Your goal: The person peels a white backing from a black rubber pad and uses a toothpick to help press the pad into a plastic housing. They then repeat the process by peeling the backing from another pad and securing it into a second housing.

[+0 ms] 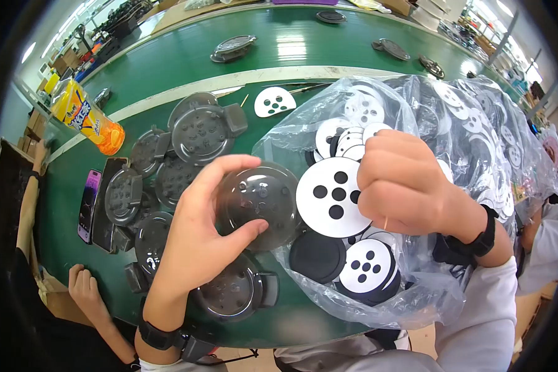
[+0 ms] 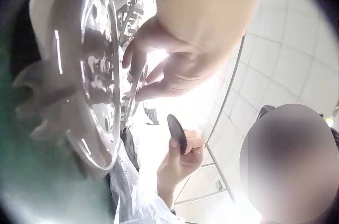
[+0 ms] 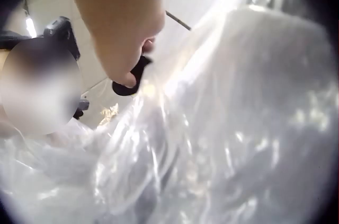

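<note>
My left hand (image 1: 198, 229) holds a clear, smoky round cover (image 1: 259, 206) by its edge, fingers at the far side and thumb across the near side. Just right of it, my right hand (image 1: 409, 186) pinches a white disc (image 1: 332, 197) with several dark round spots, its white face showing in the head view. The side of this disc (image 2: 177, 134) seen in the left wrist view is dark. In the right wrist view, my right hand (image 3: 124, 38) grips the dark-looking disc (image 3: 128, 82). Cover and disc are very close; whether they touch, I cannot tell.
Dark lidded round parts (image 1: 204, 133) stand left of my hands. A plastic bag (image 1: 279, 139) of white and black discs spreads to the right. A single white disc (image 1: 274, 101) lies beyond. A bottle (image 1: 87, 118) and phone (image 1: 88, 204) are at far left; another person's hand (image 1: 85, 288) rests nearby.
</note>
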The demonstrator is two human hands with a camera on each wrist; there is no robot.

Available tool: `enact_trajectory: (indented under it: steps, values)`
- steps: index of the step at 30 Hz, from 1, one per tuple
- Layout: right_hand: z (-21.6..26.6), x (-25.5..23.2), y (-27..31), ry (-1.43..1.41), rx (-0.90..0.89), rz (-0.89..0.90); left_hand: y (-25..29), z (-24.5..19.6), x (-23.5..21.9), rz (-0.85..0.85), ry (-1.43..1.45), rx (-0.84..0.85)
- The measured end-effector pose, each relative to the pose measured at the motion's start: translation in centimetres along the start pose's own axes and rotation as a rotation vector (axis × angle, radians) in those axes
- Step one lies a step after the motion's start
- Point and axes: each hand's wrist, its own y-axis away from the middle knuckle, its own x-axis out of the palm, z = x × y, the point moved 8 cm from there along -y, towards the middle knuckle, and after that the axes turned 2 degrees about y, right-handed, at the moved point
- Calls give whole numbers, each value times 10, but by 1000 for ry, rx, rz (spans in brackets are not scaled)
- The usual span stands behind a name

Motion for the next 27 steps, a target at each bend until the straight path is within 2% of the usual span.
enact_trajectory:
  steps: [1,2,3,6,7,9,10,11,13,14,16,17,19,20,21,23,24,25,26,27]
  values:
    - [4,1,0,64,-69,15,0,2,0,-9,218,-38]
    - [9,2,0,130,-138,29,0,8,1,-2,266,-111]
    - [9,3,0,131,-139,30,0,10,1,-3,266,-109]
    - [19,0,-1,163,-223,-12,-1,-8,11,175,-84,148]
    - [24,-1,-3,186,-247,-34,0,-9,12,179,-82,152]
    - [31,4,-6,210,-264,-53,4,-8,14,147,111,63]
    - [35,8,-7,211,-265,-85,6,-19,16,135,214,123]
    - [39,11,-8,212,-267,-118,9,-19,18,109,384,80]
    - [44,16,-12,249,-252,-102,13,-31,17,39,335,235]
    - [42,16,-14,186,-202,-109,14,-31,15,34,335,234]
    - [33,13,-15,94,-104,-133,14,-28,12,34,116,160]
    - [33,13,-16,92,-107,-133,13,-28,11,31,115,161]
    - [5,10,-16,-446,220,-141,14,-39,4,-78,52,321]
    - [2,8,-14,-463,316,-31,14,-40,3,-81,53,325]
    - [7,3,-17,-461,313,-30,15,-42,0,-84,-15,348]
    - [-19,12,1,-742,851,-64,16,-43,-2,-98,-92,368]
    - [-19,15,-1,-645,790,114,15,-44,-1,-92,-54,423]
    - [-19,19,-1,-618,780,142,16,-46,-1,-96,-25,473]
    - [-18,22,-3,-588,718,91,15,-46,0,-104,-39,450]
    - [-16,24,-5,-562,655,37,16,-41,-1,-130,15,520]
